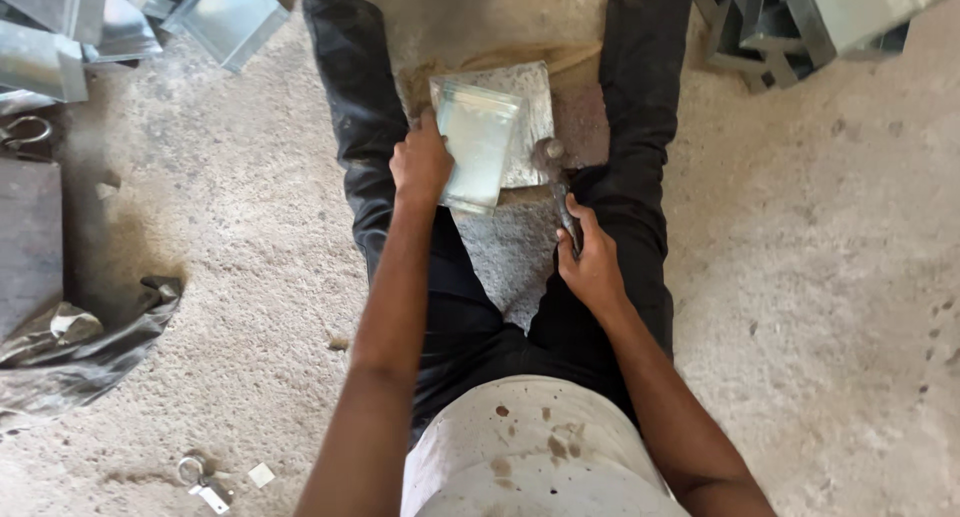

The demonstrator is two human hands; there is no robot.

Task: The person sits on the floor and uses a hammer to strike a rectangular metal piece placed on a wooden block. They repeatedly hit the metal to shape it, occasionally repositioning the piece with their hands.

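I sit on the concrete floor with my legs spread. My left hand (pixel 420 164) grips the left edge of a folded sheet-metal piece (pixel 478 142), which rests on a flat grey block (pixel 530 102) between my legs. My right hand (pixel 590 259) is closed around the handle of a hammer (pixel 556 167). The hammer's head sits at the right edge of the sheet-metal piece, on the block.
Folded sheet-metal pieces (pixel 225 17) lie at the top left, and more stacked ones (pixel 800 22) at the top right. A dark plastic bag (pixel 80 352) lies at the left. A small metal clip (pixel 200 480) is on the floor at the bottom left.
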